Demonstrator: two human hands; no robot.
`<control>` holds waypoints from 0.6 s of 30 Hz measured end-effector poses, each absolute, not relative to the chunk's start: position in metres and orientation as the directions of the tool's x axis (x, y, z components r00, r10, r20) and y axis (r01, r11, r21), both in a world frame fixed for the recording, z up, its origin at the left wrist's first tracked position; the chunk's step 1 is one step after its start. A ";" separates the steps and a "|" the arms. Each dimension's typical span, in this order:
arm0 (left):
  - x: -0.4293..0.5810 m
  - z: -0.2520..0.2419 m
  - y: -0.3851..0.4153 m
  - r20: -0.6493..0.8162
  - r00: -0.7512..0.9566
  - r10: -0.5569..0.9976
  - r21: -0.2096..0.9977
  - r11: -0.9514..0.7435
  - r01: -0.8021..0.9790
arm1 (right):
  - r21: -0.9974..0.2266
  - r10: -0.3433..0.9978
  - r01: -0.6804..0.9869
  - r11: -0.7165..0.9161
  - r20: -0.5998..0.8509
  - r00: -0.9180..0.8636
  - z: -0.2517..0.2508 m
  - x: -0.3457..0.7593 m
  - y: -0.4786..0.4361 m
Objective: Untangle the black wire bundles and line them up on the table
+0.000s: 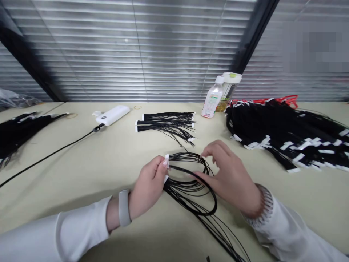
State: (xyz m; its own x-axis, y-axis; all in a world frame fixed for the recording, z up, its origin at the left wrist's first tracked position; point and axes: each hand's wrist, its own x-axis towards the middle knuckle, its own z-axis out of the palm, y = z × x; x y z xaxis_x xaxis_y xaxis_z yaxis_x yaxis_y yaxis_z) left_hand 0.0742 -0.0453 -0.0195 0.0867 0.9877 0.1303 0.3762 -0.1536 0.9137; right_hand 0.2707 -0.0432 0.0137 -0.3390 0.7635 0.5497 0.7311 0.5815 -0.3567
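Observation:
My left hand (151,182) is closed on one end of a bundle of thin black wires (188,187), pinching a white connector (167,160) between thumb and fingers. From there the wires curve to the right in loops, and their loose ends trail toward the lower right of the table. My right hand (229,174) is at the right side of the loops, with thumb and index finger apart and the fingertips at the wires. A second white piece shows just under my left fingers, partly hidden by them.
Behind my hands lie short black wire bundles (166,122) with white connectors. A large pile of black wires (272,127) is at right, red wires (289,100) behind it. A bottle (212,100), a lidded cup (230,89), a white power bank (114,115) and more black wires (19,134) stand around.

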 end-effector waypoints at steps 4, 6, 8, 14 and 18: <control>0.074 -0.018 -0.044 0.129 -0.014 0.991 0.925 -0.116 0.361 | -0.322 0.770 0.720 0.615 0.443 -0.459 0.018 0.271 -0.051; 0.074 -0.018 -0.044 0.132 -0.024 0.991 0.932 -0.116 0.342 | -0.375 0.816 0.726 0.577 0.244 -0.523 0.017 0.269 -0.053; 0.074 -0.018 -0.044 0.148 -0.021 0.989 0.934 -0.132 0.333 | -0.466 0.821 0.705 0.534 0.088 -0.563 0.014 0.265 -0.053; 0.073 -0.021 -0.046 0.172 -0.003 0.985 0.928 -0.161 0.335 | -0.668 0.788 0.551 0.501 0.090 -0.608 0.005 0.253 -0.055; 0.073 -0.022 -0.045 0.197 -0.005 0.980 0.926 -0.184 0.331 | -0.549 0.793 0.602 0.579 0.207 -0.573 0.000 0.252 -0.054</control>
